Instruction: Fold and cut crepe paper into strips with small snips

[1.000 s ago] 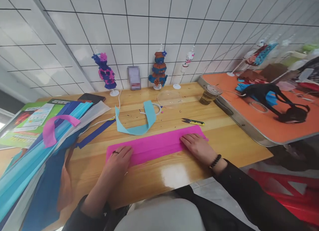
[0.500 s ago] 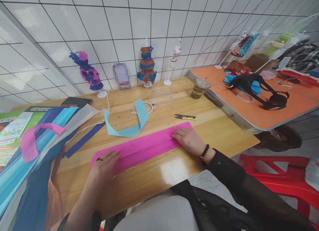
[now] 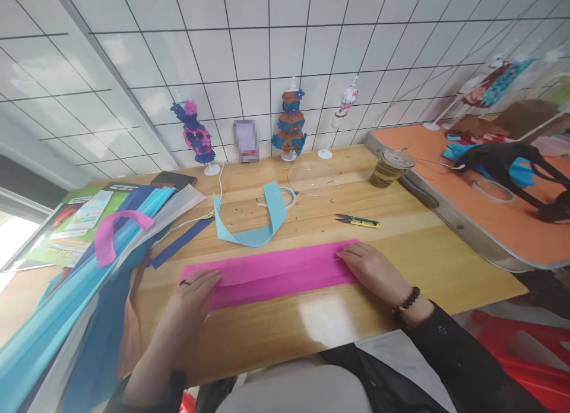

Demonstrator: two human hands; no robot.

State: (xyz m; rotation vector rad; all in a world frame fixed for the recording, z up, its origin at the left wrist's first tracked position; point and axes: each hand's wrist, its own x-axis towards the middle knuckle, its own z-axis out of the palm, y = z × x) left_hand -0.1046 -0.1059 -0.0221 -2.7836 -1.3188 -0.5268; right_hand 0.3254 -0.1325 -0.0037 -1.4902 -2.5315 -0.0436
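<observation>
A long pink strip of cloth (image 3: 276, 271) lies flat on the wooden table, with a lengthwise crease or fold edge along its middle. My left hand (image 3: 191, 294) rests on its left end, fingers stretched out and lying flat. On the right end lies my right hand (image 3: 371, 267), its fingers extended over the cloth and the thumb partly hidden. Behind the strip stands a curled light blue strip (image 3: 253, 236) beside a white tape ring (image 3: 290, 198). Yellow-handled thread snips (image 3: 358, 221) lie beyond my right hand.
Cloth strips in blue and white (image 3: 89, 282) hang over the table's left side, a pink piece (image 3: 104, 240) on top. Decorated stands (image 3: 289, 128), a phone (image 3: 246, 141), a clear round lid (image 3: 312, 178) and a drink cup (image 3: 389, 168) line the back. An orange table (image 3: 445, 193) adjoins at right.
The camera view has turned left, so everything appears farther right. Both hands stay on the ends of the pink strip, which lies nearly the same on the table.
</observation>
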